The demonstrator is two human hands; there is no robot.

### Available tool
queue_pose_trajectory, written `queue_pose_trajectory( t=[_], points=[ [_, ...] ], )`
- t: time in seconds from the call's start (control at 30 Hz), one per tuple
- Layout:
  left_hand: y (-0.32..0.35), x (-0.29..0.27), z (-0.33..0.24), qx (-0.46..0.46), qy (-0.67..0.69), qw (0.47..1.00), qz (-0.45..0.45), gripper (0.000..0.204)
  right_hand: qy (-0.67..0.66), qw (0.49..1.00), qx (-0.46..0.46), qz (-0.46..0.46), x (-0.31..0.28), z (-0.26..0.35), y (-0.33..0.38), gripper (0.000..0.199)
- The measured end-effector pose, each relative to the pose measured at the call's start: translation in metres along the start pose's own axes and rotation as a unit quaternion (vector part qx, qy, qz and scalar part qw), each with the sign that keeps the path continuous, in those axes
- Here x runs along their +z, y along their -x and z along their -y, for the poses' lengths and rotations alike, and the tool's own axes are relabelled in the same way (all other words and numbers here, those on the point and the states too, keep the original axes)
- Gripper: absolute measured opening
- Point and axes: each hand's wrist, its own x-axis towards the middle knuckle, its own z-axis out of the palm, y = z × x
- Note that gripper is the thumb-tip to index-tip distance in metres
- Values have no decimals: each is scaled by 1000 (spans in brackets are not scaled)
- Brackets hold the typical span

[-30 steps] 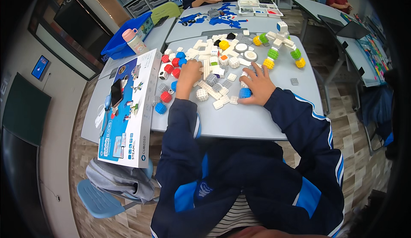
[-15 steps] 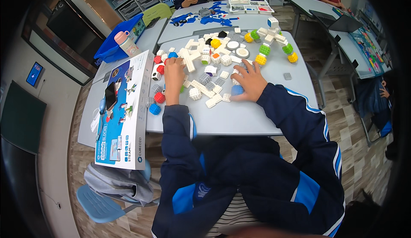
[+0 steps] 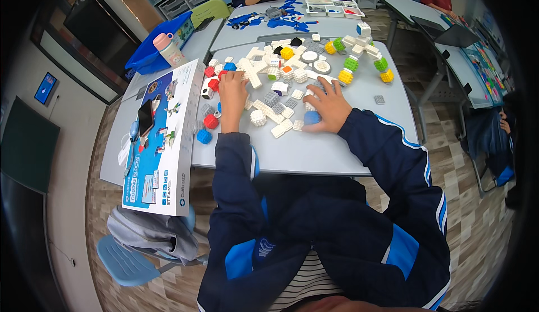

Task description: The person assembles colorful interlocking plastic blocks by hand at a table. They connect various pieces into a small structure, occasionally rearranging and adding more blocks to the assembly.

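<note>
My left hand (image 3: 232, 101) reaches into the left side of the block pile, its fingers bent downward and close together beside red blocks (image 3: 214, 85). What lies under its fingertips is hidden. To the right, my right hand (image 3: 330, 108) curls over a knobbly blue block (image 3: 311, 117) and a white block (image 3: 309, 99), thumb against the blue one. Between my hands lie a white round-knobbed block (image 3: 258, 117), grey connector pieces (image 3: 278, 108) and flat white pieces (image 3: 282, 128). Another blue block (image 3: 204, 137) sits at the near left.
A jointed figure of white, green and yellow blocks (image 3: 359, 45) stands at the back right. A large printed box (image 3: 163, 138) with a phone (image 3: 146, 117) on it overhangs the left edge. Behind are a bottle (image 3: 168, 49), a blue bin (image 3: 147, 56) and another person's blue pieces (image 3: 272, 19).
The view has shifted slightly. Both my hands keep nearly the same places among the blocks. Across the table, the other person's hands have come closer together.
</note>
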Motion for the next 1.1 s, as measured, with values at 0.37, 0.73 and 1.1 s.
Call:
queue_pose_trajectory(
  t=[0.37, 0.73, 1.1],
  points=[
    [77, -81, -20, -83, 8, 988, -127, 26, -22, 1000, 13, 18, -8, 3, 1, 81],
    [165, -112, -42, -158, -31, 987, 14, 24, -25, 999, 19, 27, -11, 5, -1, 79],
    [156, -107, 21, -161, -92, 983, 14, 27, -17, 1000, 11, 7, -8, 4, 1, 78]
  ],
)
